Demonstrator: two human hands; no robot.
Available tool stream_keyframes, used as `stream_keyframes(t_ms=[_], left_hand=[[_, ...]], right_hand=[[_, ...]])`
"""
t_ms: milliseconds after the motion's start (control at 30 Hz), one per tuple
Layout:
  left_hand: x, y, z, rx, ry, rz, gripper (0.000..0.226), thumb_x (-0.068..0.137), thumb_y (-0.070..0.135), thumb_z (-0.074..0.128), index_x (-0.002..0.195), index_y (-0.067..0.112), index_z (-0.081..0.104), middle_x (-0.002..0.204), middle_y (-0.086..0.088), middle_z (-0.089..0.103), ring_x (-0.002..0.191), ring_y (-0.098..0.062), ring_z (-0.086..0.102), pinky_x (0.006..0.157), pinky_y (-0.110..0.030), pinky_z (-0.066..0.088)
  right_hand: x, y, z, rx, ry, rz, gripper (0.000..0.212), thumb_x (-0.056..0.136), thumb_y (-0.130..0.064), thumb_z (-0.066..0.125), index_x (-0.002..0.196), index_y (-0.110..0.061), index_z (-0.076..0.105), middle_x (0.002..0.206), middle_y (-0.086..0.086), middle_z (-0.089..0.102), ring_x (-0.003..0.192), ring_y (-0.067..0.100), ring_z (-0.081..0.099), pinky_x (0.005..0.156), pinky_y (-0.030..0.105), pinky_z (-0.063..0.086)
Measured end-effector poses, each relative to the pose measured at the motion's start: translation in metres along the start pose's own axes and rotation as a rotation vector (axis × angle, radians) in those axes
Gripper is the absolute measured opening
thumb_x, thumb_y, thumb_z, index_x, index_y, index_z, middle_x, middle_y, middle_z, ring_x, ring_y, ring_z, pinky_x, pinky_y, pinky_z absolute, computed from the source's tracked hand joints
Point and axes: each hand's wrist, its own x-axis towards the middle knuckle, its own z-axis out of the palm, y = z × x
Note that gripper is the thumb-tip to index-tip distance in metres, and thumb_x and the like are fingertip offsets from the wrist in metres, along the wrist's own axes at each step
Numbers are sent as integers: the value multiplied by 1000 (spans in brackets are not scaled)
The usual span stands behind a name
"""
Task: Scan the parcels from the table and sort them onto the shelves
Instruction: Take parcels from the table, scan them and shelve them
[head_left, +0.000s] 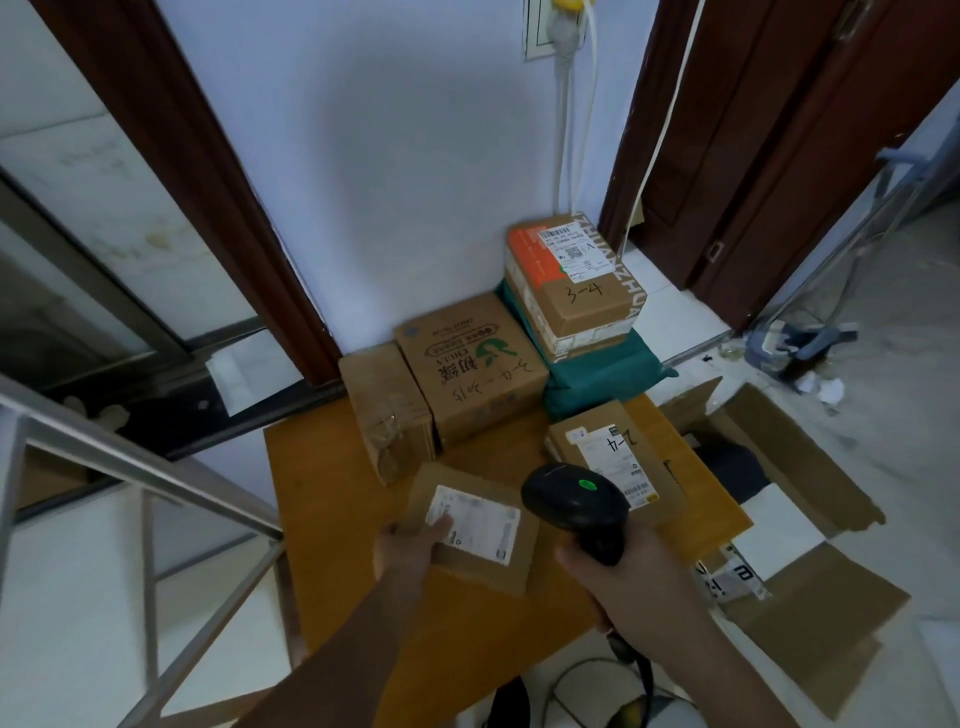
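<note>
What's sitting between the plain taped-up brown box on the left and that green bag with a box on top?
In the head view, a brown cardboard box with a green leaf logo stands between the tape-wrapped brown box and the dark green bag.

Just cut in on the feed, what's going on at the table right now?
A person is scanning parcels. The left hand holds a small flat parcel by its near-left corner, label up, over the wooden table. The right hand grips a black handheld scanner, its green light on, beside that label. Other boxes wait at the table's far end, two marked 3-4 and 2-4. No shelves are in view.
</note>
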Motion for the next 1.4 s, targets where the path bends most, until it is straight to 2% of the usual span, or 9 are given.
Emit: stream_keyframes(t_ms=[100, 200, 367, 500, 633, 767, 1033, 1267, 1400], left_hand=[[3, 11, -2, 24, -88, 162, 100, 74, 25, 96, 156, 17, 39, 144, -8, 61, 118, -31, 65, 91, -46, 60], [-3, 12, -2, -53, -84, 185, 101, 78, 23, 93, 159, 17, 33, 143, -2, 60, 117, -27, 66, 88, -40, 59], [-10, -20, -1, -111, -233, 49, 128, 47, 52, 104, 154, 18, 42, 128, -5, 72, 101, -26, 75, 87, -49, 64], [-19, -34, 5, -42, -256, 28, 99, 64, 35, 99, 146, 13, 49, 132, -8, 69, 107, -28, 70, 90, -44, 59], [-16, -30, 11, -29, -300, 3, 101, 55, 41, 100, 141, 13, 55, 124, -3, 73, 103, -23, 73, 89, -43, 62], [-16, -28, 17, -5, -288, 40, 85, 70, 29, 98, 141, 13, 53, 121, -1, 74, 104, -22, 74, 92, -43, 63], [-28, -41, 20, 82, -242, 231, 88, 81, 45, 87, 153, 24, 40, 114, 14, 69, 93, -2, 70, 68, -18, 57], [-30, -60, 17, 68, -182, 280, 121, 51, 73, 88, 152, 29, 39, 131, 6, 65, 113, -14, 69, 90, -42, 65], [-41, -60, 15, 94, -170, 315, 110, 68, 56, 93, 155, 26, 33, 139, 5, 50, 123, -16, 58, 96, -38, 60]], right_hand=[[2, 3, -1, 0, -19, -2, 23, 90, -21, 70, 72, -16, 59, 45, -4, 53, 41, 6, 53, 51, 22, 48], [5, 7, -2, 11, -21, 17, 23, 90, -22, 70, 72, -13, 60, 47, -2, 54, 42, 8, 53, 54, 26, 50], [10, 7, -1, -2, -20, 22, 25, 90, -25, 70, 72, -10, 60, 50, 2, 54, 43, 10, 53, 55, 27, 50], [17, 2, 3, -5, -20, 0, 18, 90, -24, 70, 83, -10, 61, 50, 0, 54, 43, 8, 53, 52, 25, 49], [22, -3, 10, -29, -30, -31, 16, 90, -27, 70, 85, -14, 61, 54, -1, 55, 47, 8, 54, 57, 27, 49], [26, -5, 16, -40, -51, -59, 15, 90, -28, 70, 86, -16, 61, 55, -2, 55, 47, 6, 54, 57, 25, 48], [36, 10, 24, -21, -40, -58, 17, 88, -23, 70, 87, -10, 60, 55, 1, 54, 50, 12, 55, 57, 31, 50], [53, 37, 35, 12, -87, -1, 15, 90, -14, 67, 80, -6, 60, 52, -1, 57, 46, 14, 55, 52, 28, 50], [61, 49, 44, 30, -100, 8, 12, 90, -12, 67, 89, -3, 60, 57, 4, 59, 49, 17, 56, 52, 28, 50]])
